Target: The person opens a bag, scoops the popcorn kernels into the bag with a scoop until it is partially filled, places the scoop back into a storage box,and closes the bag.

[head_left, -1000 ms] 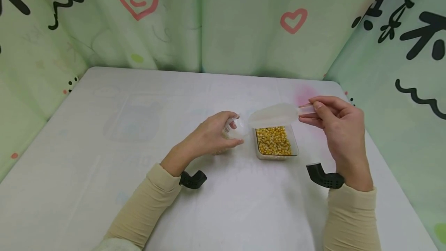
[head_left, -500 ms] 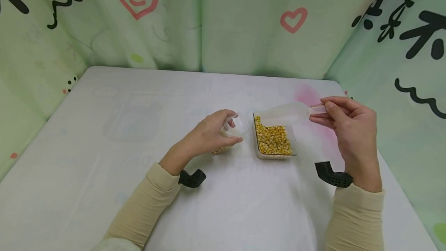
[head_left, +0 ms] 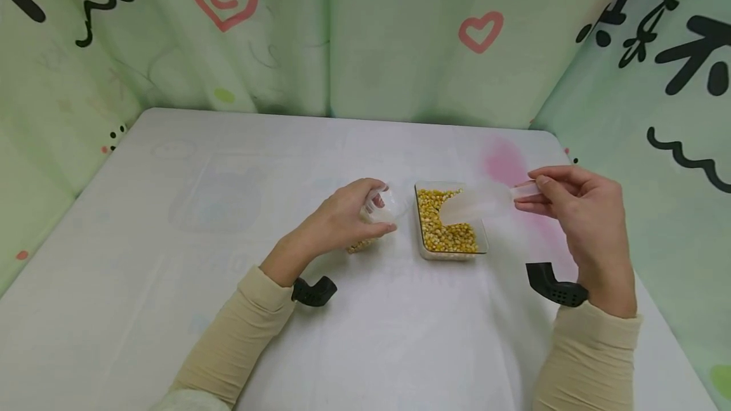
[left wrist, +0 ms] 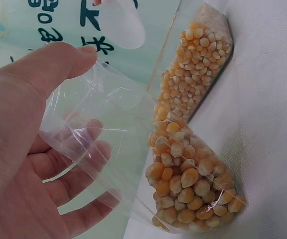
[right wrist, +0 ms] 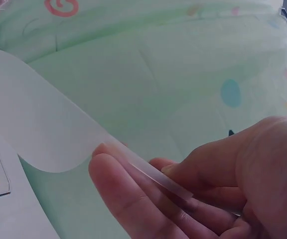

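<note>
My left hand [head_left: 347, 217] holds the mouth of a clear plastic bag [left wrist: 108, 129], its thumb and fingers curved and spread around the film. Corn kernels [left wrist: 188, 189] fill the lower part of that bag, which stands on the table. To its right is a clear rectangular container [head_left: 484, 233] of yellow corn kernels [head_left: 442, 236]. My right hand [head_left: 585, 221] pinches the narrow handle of a translucent white plastic scoop [head_left: 476, 203] between thumb and fingers. The scoop's wide blade [right wrist: 39, 114] overlaps the container's right side in the head view and hides some kernels.
A white cloth covers the table [head_left: 228, 309]. Green curtains [head_left: 388, 49] with hearts and black lettering hang behind and along both sides. A black camera mount [head_left: 315, 292] sits on the left wrist, and another mount [head_left: 556, 285] on the right one.
My right hand has moved right and a little nearer with the scoop, whose blade has shifted from the container's back edge toward its right side. The left hand stays almost still at the bag.
</note>
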